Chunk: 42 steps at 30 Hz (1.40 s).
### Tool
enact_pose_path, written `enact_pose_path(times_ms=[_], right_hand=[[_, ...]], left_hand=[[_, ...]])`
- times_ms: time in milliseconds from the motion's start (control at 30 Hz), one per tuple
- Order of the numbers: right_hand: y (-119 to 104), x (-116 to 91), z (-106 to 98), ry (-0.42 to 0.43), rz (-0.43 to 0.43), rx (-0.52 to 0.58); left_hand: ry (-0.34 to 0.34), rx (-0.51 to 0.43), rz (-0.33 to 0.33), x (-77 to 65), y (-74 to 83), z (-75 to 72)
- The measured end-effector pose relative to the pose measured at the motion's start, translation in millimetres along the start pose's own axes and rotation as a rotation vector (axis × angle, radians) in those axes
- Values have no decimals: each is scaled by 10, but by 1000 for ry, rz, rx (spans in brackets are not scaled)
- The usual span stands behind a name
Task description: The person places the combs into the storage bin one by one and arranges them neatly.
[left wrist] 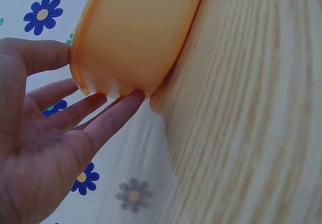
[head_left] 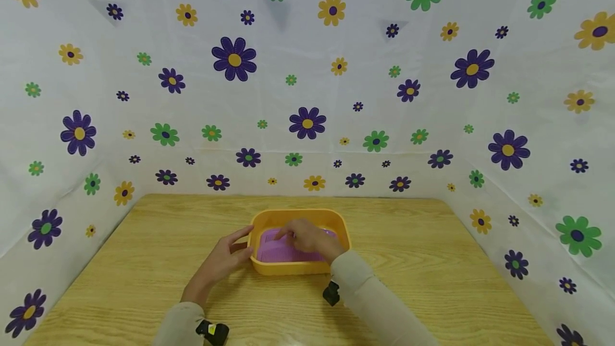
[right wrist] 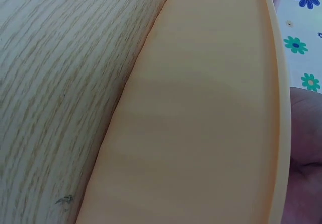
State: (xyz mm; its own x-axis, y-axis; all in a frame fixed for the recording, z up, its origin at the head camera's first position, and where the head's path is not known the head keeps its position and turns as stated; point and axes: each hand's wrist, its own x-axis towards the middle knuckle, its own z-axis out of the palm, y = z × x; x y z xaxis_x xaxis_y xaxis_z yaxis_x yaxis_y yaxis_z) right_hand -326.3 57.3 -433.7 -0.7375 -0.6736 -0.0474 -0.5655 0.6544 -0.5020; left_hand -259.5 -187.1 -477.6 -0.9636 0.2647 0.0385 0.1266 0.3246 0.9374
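Observation:
A yellow plastic tub (head_left: 300,268) with rounded corners stands on the wooden table. Inside it lies a purple ridged, slotted plastic piece (head_left: 278,252). At the tub's left end is my left hand (head_left: 226,255), its fairly straight fingers and thumb touching the rim and outer wall. The left wrist view shows the fingertips (left wrist: 135,97) against that wall. My right hand (head_left: 305,236) reaches over the near rim into the tub, index finger extended over the purple piece and the other fingers bent. What lies under its palm is hidden. In the right wrist view the tub's wall covers most of this hand.
The wooden table (head_left: 408,260) extends around the tub on every side. A white sheet with printed flowers (head_left: 307,84) hangs behind the table and along both sides. Black wrist cameras (head_left: 331,293) are strapped on both light sleeves.

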Motion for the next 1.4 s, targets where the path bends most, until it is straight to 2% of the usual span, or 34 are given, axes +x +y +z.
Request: enact_pose_path(times_ms=[167, 433, 1033, 1400], right_hand=[[-10, -11, 3, 3, 13, -29], [-33, -9, 25, 21, 88, -33], [-41, -6, 41, 21, 109, -73], [-22, 5, 57, 23, 78, -97]], left_hand=[[-8, -16, 7, 1, -6, -8], [-11, -25, 2, 2, -8, -5], [-14, -31, 17, 12, -22, -2], [-5, -21, -1, 7, -19, 9]])
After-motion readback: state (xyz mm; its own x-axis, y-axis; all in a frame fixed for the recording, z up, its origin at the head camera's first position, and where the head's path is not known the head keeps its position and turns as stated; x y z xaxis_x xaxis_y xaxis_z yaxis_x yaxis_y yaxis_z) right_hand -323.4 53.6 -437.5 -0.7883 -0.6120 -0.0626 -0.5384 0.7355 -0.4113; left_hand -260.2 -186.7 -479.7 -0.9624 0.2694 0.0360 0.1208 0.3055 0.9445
